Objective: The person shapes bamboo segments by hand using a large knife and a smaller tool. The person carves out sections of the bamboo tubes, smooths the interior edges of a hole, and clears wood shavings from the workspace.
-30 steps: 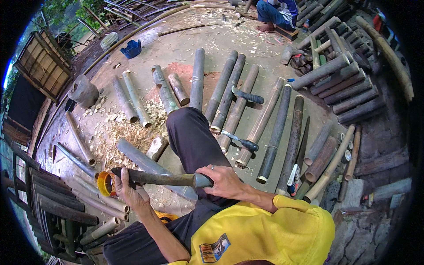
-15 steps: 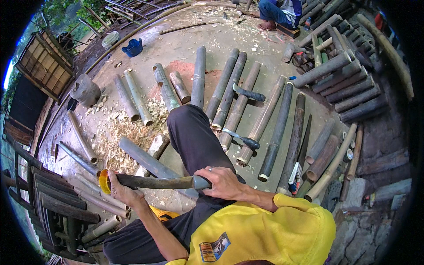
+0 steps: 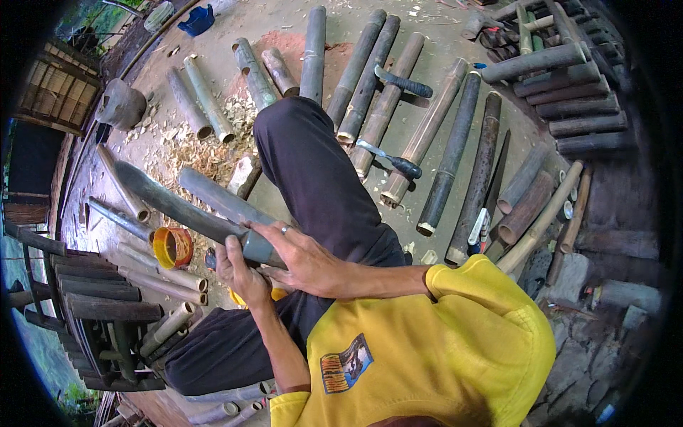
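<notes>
A long dark bamboo tube (image 3: 181, 210), grey at its near end, lies slantwise before me, its far end pointing up and left. My right hand (image 3: 307, 265), with a ring on one finger, presses over the near end. Below that end my left hand (image 3: 245, 274) closes its thumb and fingers against the tube's lower edge. A yellow-orange tub (image 3: 173, 248) stands just left of my left hand. A small dark rounded thing (image 3: 210, 258) shows beside the left fingers; its kind is unclear.
Several bamboo tubes (image 3: 384, 107) lie fanned on the floor. A hooked blade (image 3: 403, 83) and a dark-handled tool (image 3: 391, 161) rest across them. Wood chips (image 3: 188, 160) cover the floor at left. Bamboo is stacked at right (image 3: 558, 85) and lower left (image 3: 107, 306). A blue basket (image 3: 196, 21) stands far off.
The tube's far end has swung up and away from the tub. My left hand has moved right from beside the tub to the tube's near end. The whole view has tilted downward.
</notes>
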`<state>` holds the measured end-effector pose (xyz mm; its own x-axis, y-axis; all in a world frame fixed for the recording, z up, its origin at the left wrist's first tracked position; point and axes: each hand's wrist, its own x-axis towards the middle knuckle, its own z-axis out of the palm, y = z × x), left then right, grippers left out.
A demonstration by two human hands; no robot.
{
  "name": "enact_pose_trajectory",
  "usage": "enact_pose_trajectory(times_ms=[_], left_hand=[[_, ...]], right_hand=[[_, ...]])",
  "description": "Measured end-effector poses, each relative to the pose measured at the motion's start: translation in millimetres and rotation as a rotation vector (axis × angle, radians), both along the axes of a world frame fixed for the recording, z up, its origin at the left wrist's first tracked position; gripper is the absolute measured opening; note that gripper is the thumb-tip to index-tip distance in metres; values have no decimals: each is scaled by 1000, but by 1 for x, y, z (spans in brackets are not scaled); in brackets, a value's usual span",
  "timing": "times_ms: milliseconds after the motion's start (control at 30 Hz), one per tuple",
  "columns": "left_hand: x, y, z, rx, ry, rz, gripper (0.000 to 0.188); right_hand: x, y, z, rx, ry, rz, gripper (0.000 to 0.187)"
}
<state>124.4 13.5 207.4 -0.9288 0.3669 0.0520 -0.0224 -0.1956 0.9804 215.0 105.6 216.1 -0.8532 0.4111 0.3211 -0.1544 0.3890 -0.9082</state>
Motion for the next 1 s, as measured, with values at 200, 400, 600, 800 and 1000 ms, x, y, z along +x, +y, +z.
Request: enact_pose_trajectory(times_ms=[200,400,600,800,1000], left_hand=[[-20,3,-21,160,-283,136,19],[-42,-9,-101,-141,-229,338,15],[-47,-18,-165,-596,-86,269,31],[-61,1,-175,-361,-513,273,33],[-66,15,-208,-408,-404,291,33]], right_hand=[[22,73,46,1,94,-45,47],[42,227,-31,245,-243,-671,32],[36,346,-192,629,-614,-570,49],[44,452,-251,827,-1000,-554,74],[32,513,-277,770,-931,-555,51]])
